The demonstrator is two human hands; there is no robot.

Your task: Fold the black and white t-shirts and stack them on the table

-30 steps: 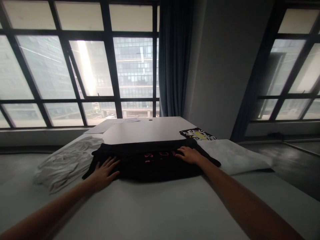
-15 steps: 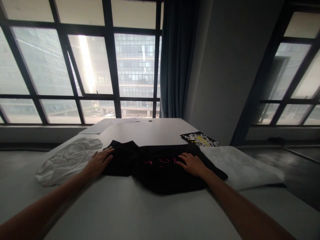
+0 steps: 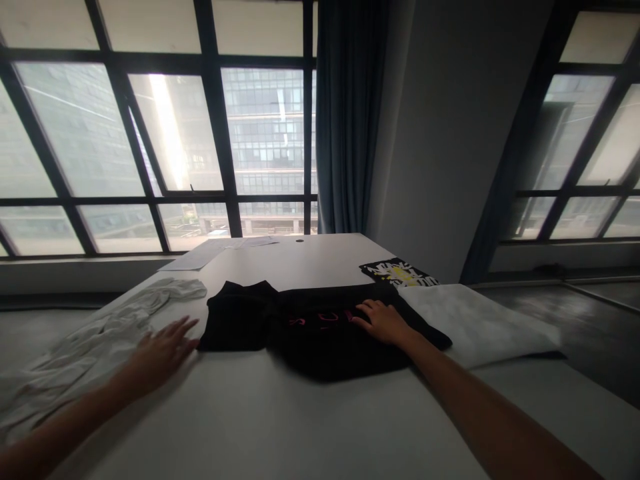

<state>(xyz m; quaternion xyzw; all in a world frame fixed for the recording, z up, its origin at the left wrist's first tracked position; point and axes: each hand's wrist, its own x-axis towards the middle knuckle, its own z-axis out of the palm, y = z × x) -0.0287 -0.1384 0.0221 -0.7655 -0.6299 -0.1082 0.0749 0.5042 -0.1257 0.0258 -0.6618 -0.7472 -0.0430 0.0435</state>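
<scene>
My left hand [image 3: 161, 355], open, has come off the black cloth [image 3: 310, 350] at twelve o'clock on the bench [image 3: 300, 430], just past its nine-o'clock edge, so my right hand [image 3: 382, 321], resting loosely open on it, seems alone in steadying it.

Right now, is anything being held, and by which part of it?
Nothing appears gripped. The right hand rests on the black garment, by its pink lettering; the left hand is beside its left edge.
</scene>
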